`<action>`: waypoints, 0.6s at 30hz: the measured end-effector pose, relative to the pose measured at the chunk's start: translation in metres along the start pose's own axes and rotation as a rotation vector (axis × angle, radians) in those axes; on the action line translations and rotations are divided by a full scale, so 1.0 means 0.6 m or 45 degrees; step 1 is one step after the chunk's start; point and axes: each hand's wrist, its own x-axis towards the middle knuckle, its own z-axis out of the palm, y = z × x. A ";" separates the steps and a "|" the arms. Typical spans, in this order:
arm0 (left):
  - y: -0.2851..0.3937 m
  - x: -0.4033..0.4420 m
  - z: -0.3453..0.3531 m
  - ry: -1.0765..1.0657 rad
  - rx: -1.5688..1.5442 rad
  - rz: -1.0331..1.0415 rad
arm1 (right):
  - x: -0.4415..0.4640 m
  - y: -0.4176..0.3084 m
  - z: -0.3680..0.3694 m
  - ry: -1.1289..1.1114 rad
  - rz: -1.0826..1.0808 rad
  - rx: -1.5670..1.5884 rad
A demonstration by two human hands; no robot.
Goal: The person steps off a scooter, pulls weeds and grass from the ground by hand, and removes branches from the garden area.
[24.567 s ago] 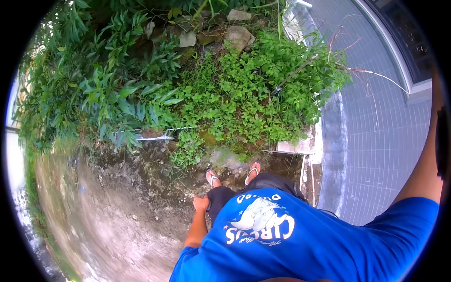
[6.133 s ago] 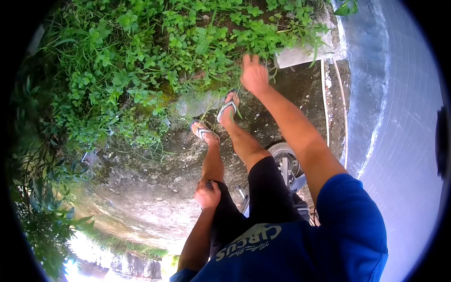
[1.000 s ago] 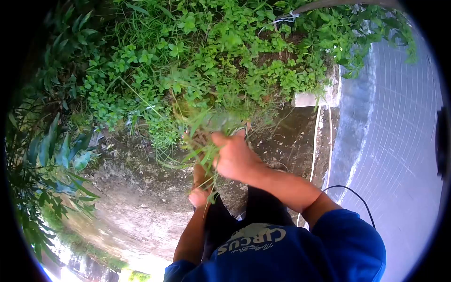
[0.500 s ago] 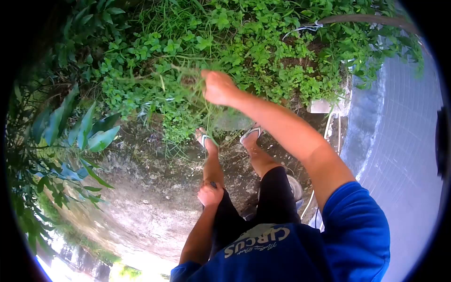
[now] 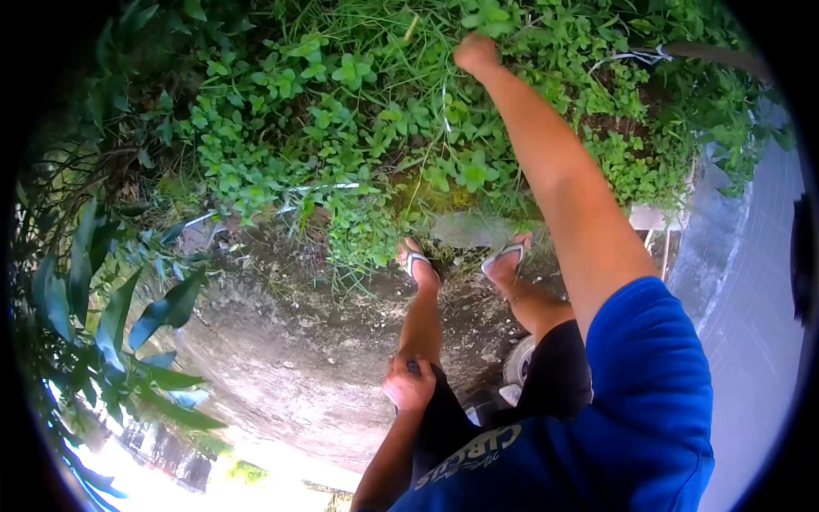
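My right hand (image 5: 476, 56) reaches far into the green plants, closed in a fist among long thin grass (image 5: 409, 72); leaves partly cover its fingers. Broad-leaved weeds (image 5: 354, 72) grow thickly around it. My left hand (image 5: 409, 384) rests closed at my left knee, with a small dark object (image 5: 414, 367) showing at its fingers; I cannot make out what it is.
I stand in flip-flops (image 5: 415, 258) beside a low stone edge (image 5: 469, 229). Dark-leaved branches (image 5: 111, 316) hang at the left. A curved pipe (image 5: 717, 58) crosses the upper right, above a grey tiled surface (image 5: 759, 256). A whitish round object (image 5: 518, 363) sits by my right leg.
My right hand has moved up and right, from holding a loose bunch of grass above the plants to deep among them. My left hand stays at the knee while the view shifts.
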 end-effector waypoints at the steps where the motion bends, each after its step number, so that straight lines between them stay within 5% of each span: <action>1: 0.000 0.012 0.004 0.035 -0.030 0.017 | 0.016 0.011 0.033 0.318 -0.114 0.007; 3: -0.006 -0.010 -0.017 0.011 -0.021 0.010 | 0.036 0.021 0.061 0.281 0.192 0.372; 7: 0.016 0.025 -0.010 0.022 -0.036 0.031 | 0.087 0.053 0.094 0.266 0.248 0.419; 9: 0.010 0.019 -0.011 0.046 -0.045 0.039 | 0.095 0.058 0.105 0.163 0.187 0.511; 12: 0.000 0.016 -0.012 -0.015 0.001 0.017 | 0.056 0.031 0.038 -0.381 0.019 0.001; 13: -0.001 0.018 -0.012 0.004 -0.011 0.046 | 0.018 0.019 0.045 -0.088 -0.214 0.126; 14: 0.000 0.038 -0.002 0.028 -0.030 0.053 | 0.037 0.011 0.057 -0.293 -0.475 -0.117; 16: -0.005 0.029 -0.011 0.000 -0.042 0.044 | -0.049 -0.041 0.060 -0.046 -0.606 0.038; 18: 0.004 0.043 -0.007 -0.007 -0.053 -0.048 | -0.146 -0.121 0.018 -0.561 -0.494 -0.066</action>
